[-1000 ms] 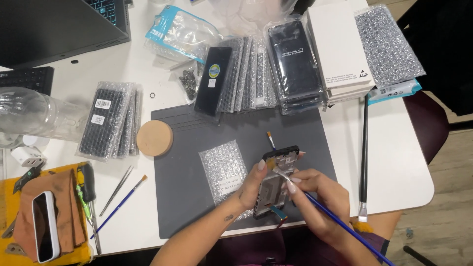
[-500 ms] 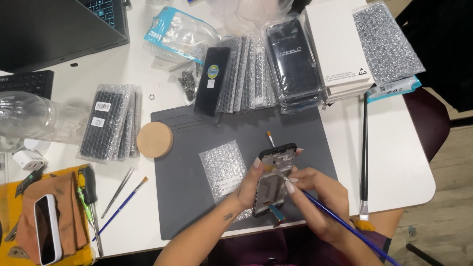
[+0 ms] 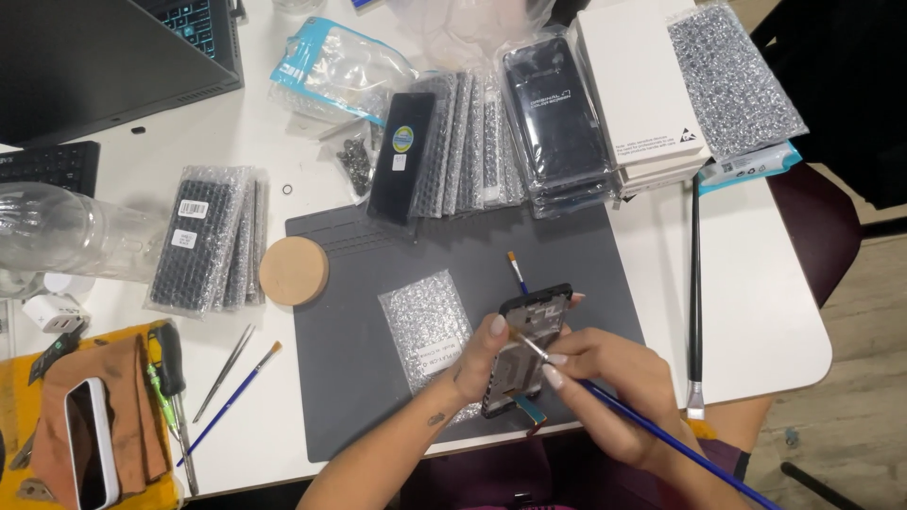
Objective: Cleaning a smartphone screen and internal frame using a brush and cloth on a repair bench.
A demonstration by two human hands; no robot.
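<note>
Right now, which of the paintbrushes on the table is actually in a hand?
The blue-handled brush in the right hand, its bristles on the phone frame. Another small brush lies loose beside the tweezers; the long black brush lies along the right edge.

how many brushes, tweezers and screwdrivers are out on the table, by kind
brushes: 4 (one in the right hand, at the phone frame; one behind it; a blue one; a long black one)
tweezers: 1
screwdriver: 1
total: 6

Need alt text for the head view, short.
Left hand holds a phone frame over a grey mat while the right hand touches a blue brush to it. Bubble-wrapped parts, tweezers and a laptop surround them.
</note>
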